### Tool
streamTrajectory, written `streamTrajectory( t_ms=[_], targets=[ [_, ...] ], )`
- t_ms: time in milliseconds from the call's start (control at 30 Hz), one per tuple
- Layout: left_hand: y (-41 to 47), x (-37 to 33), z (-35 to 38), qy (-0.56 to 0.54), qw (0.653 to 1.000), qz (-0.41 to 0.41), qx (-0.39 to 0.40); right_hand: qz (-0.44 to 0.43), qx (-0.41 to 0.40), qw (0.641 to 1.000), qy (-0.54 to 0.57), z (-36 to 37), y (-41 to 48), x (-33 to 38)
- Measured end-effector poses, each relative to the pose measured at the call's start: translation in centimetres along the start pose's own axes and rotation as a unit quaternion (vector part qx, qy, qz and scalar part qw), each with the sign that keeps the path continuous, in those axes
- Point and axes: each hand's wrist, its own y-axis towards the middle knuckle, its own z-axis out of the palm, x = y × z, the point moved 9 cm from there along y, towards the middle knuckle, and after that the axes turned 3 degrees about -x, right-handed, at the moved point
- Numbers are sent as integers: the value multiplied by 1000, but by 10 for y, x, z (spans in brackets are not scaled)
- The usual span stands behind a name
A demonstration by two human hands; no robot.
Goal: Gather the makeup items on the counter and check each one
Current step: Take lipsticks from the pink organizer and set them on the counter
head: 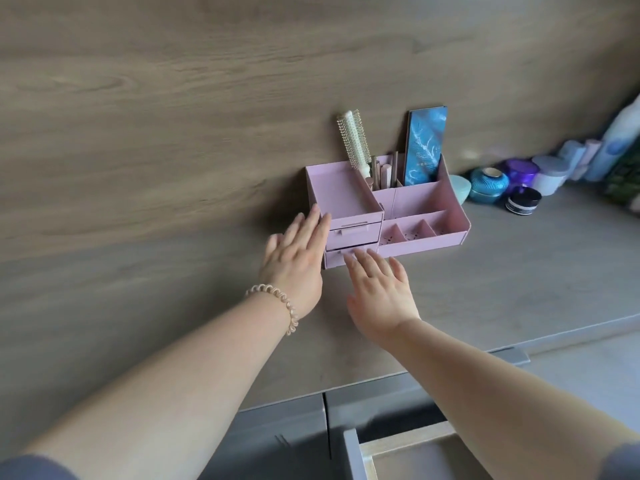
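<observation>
1. The surface (519,278) is a grey-brown top that meets a wood-grain back wall (207,98); everything for the task stands at its far edge, beyond both hands.
2. The pink organizer (408,202) stands against the wall, directly ahead of both hands. Its open compartments on the right side look mostly bare.
3. The left hand (294,258) is released, with fingers flat and extended. Its fingertips touch the organizer's left front corner, beside the upper drawer (349,230). It carries nothing.
4. The right hand (381,289) is also released, palm down. Its fingertips reach the lower drawer (341,255), which appears slightly pulled out. Whether they touch the handle cannot be determined.
5. The blue palette (424,147) stands upright in the rear compartment, beyond and to the right of the right hand.
6. The round brush (353,143) leans in the rear, beyond both hands, with a few pencil-like sticks (382,171) beside it.
7. Several jars (488,185) stand well to the right of the right hand.
8. Recommended procedure: brace the organizer with the left hand. Hook the lower drawer handle with the right fingertips and pull straight back, so the light casing does not slide or tip the upright items.
</observation>
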Motion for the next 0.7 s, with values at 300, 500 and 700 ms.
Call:
streamTrajectory(
  t_ms=[300, 500, 700],
  targets=[
    [12, 0, 12, -12, 998, 47, -34, -6, -210, 973, -97, -17, 24, 0],
    [12, -1, 13, -24, 998, 53, -13, -20, -227, 964, -136, -24, 38, 1],
    [13, 3, 19, -22, 998, 52, 2, -42, -250, 958, -133, -24, 18, -5]
  ],
)
